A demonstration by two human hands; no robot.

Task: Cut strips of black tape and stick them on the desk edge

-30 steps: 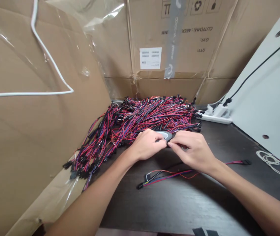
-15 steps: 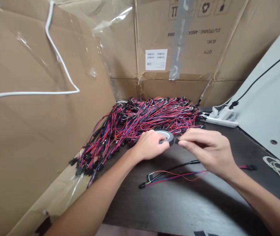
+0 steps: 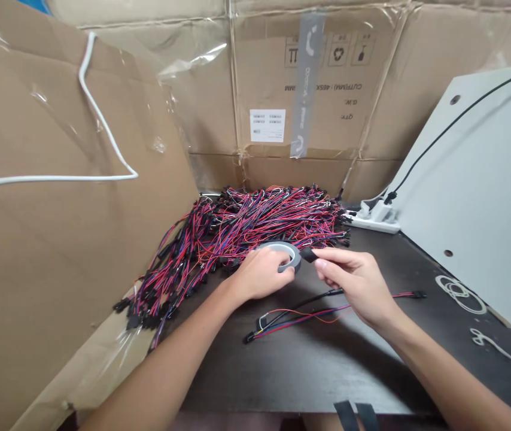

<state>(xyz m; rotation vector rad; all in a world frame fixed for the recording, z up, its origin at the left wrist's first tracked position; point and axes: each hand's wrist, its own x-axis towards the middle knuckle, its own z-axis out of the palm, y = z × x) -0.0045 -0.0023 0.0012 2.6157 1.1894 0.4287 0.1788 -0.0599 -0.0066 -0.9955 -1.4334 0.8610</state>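
Observation:
My left hand (image 3: 261, 274) is closed on a roll of black tape (image 3: 285, 253) with a grey core, held flat just above the dark table (image 3: 327, 371). My right hand (image 3: 355, 278) pinches the free end of the tape (image 3: 308, 255) between thumb and forefinger, a short way to the right of the roll. Below both hands a single wire harness (image 3: 309, 314) of red, blue and black leads lies on the table. Behind the roll sits a big heap of red, blue and black wire harnesses (image 3: 246, 230).
Cardboard boxes (image 3: 309, 90) wall in the back and left, with a white cable (image 3: 103, 137) hanging over the left one. A grey panel (image 3: 484, 197) leans at the right beside a white power strip (image 3: 374, 215). White loops (image 3: 459, 293) lie at the right; black tape strips (image 3: 354, 416) stick at the front edge.
My right hand has pulled away from the roll, drawing a short length of tape out to the right. The view has tilted up a little.

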